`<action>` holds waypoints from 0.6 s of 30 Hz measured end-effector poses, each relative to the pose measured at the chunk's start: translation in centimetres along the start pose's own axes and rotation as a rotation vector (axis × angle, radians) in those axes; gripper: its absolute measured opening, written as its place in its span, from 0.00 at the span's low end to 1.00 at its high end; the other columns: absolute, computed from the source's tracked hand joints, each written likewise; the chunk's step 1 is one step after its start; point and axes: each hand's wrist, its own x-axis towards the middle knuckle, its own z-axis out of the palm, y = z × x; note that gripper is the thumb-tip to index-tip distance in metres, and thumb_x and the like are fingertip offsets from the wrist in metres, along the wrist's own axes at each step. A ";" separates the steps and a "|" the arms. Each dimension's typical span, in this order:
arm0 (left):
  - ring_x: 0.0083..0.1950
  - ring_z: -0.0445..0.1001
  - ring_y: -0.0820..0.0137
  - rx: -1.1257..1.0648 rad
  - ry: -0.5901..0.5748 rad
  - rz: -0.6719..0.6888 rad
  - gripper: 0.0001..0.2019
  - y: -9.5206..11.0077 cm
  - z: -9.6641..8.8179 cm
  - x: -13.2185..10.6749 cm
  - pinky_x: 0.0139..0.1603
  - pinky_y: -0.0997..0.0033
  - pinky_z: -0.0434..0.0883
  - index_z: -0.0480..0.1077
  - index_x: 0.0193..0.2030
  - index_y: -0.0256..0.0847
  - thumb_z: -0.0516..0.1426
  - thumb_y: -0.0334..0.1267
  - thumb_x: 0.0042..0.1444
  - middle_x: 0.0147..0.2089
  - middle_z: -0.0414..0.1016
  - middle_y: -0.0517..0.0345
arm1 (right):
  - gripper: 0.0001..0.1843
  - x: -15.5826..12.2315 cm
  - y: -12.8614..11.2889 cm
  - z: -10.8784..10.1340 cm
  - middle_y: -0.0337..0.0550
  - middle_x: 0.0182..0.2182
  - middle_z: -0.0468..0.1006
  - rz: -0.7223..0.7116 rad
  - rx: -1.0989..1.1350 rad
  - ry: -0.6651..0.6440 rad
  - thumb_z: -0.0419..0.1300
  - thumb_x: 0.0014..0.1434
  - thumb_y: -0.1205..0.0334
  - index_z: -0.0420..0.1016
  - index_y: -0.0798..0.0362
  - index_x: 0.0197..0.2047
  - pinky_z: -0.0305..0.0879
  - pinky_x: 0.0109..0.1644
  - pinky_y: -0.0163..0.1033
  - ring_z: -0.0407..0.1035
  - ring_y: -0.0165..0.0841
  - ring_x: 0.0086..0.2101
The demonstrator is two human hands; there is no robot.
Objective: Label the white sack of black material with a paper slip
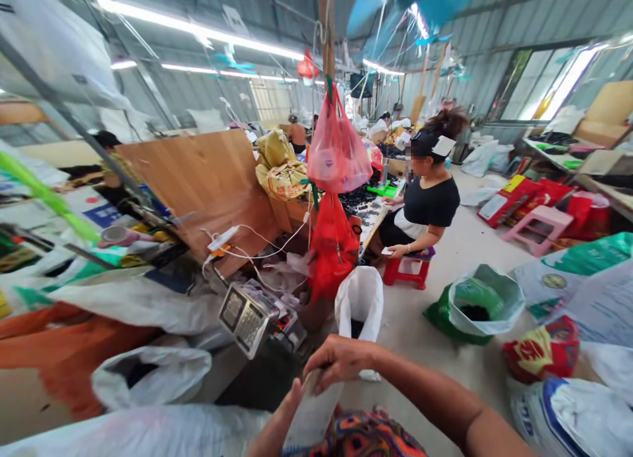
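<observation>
A pale, flat, whitish piece (311,419) is held low in front of my body; whether it is card, paper or folded cloth I cannot tell. My right hand (339,361) reaches in from the right, its bent fingers closed over the top end of the piece. At the piece's left edge is my left hand (283,414), thumb up along it and the other fingers mostly hidden. Just beyond my hands stands an open white sack (376,299) with something dark inside. A tilted weighing scale (248,317) with display and keypad is ahead to the left.
Red and pink plastic bags (337,150) hang from a post. Beyond, a person in black sits on a red stool (408,270) at a worktable. To the right stand a green sack (487,305) and a pink stool (539,229). An open white bag (190,371) lies left.
</observation>
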 end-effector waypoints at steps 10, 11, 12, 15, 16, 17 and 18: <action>0.63 0.60 0.49 0.126 0.150 0.682 0.50 1.1 4.3 1.5 0.55 0.57 0.68 0.58 0.62 0.54 0.69 0.55 0.27 0.61 0.65 0.54 | 0.18 0.4 2.3 3.6 0.33 0.24 0.67 0.053 0.939 0.810 0.61 0.35 0.57 0.60 0.53 0.30 0.60 0.29 0.31 0.62 0.25 0.25; 0.63 0.61 0.51 0.137 0.181 0.685 0.49 1.2 4.9 1.8 0.55 0.60 0.68 0.56 0.63 0.54 0.70 0.50 0.30 0.61 0.64 0.55 | 0.19 1.0 2.3 4.8 0.33 0.24 0.66 0.076 0.978 0.812 0.60 0.34 0.57 0.59 0.53 0.30 0.61 0.30 0.31 0.63 0.25 0.25; 0.62 0.62 0.54 0.141 0.222 0.667 0.47 1.3 5.3 2.0 0.55 0.63 0.69 0.56 0.63 0.53 0.69 0.46 0.33 0.61 0.64 0.55 | 0.19 1.5 2.4 5.9 0.33 0.24 0.66 0.099 1.004 0.806 0.60 0.34 0.57 0.58 0.53 0.30 0.61 0.29 0.31 0.63 0.25 0.24; 0.55 0.69 0.58 0.078 0.322 0.562 0.40 2.3 5.5 2.2 0.49 0.67 0.71 0.60 0.60 0.47 0.67 0.41 0.37 0.55 0.69 0.51 | 0.20 2.0 2.6 7.8 0.35 0.22 0.68 0.178 0.993 0.687 0.61 0.35 0.54 0.61 0.53 0.31 0.61 0.25 0.32 0.64 0.27 0.21; 0.51 0.71 0.59 0.018 0.322 0.516 0.39 2.7 5.2 2.0 0.47 0.66 0.72 0.62 0.59 0.45 0.67 0.41 0.37 0.52 0.71 0.50 | 0.20 1.7 2.9 7.6 0.38 0.21 0.70 0.211 0.957 0.623 0.62 0.37 0.52 0.64 0.54 0.31 0.61 0.23 0.33 0.65 0.29 0.20; 0.48 0.72 0.59 -0.044 0.315 0.477 0.37 3.2 4.8 1.8 0.45 0.65 0.73 0.63 0.58 0.44 0.67 0.41 0.37 0.50 0.72 0.50 | 0.21 1.1 3.2 6.7 0.43 0.21 0.72 0.244 0.908 0.571 0.63 0.38 0.52 0.67 0.56 0.32 0.60 0.21 0.34 0.66 0.32 0.19; 0.45 0.73 0.60 -0.100 0.311 0.446 0.36 3.6 4.3 1.5 0.44 0.64 0.73 0.64 0.57 0.42 0.66 0.41 0.37 0.48 0.73 0.49 | 0.21 0.3 3.6 5.4 0.48 0.21 0.74 0.275 0.849 0.541 0.64 0.39 0.52 0.70 0.59 0.33 0.60 0.20 0.35 0.67 0.34 0.19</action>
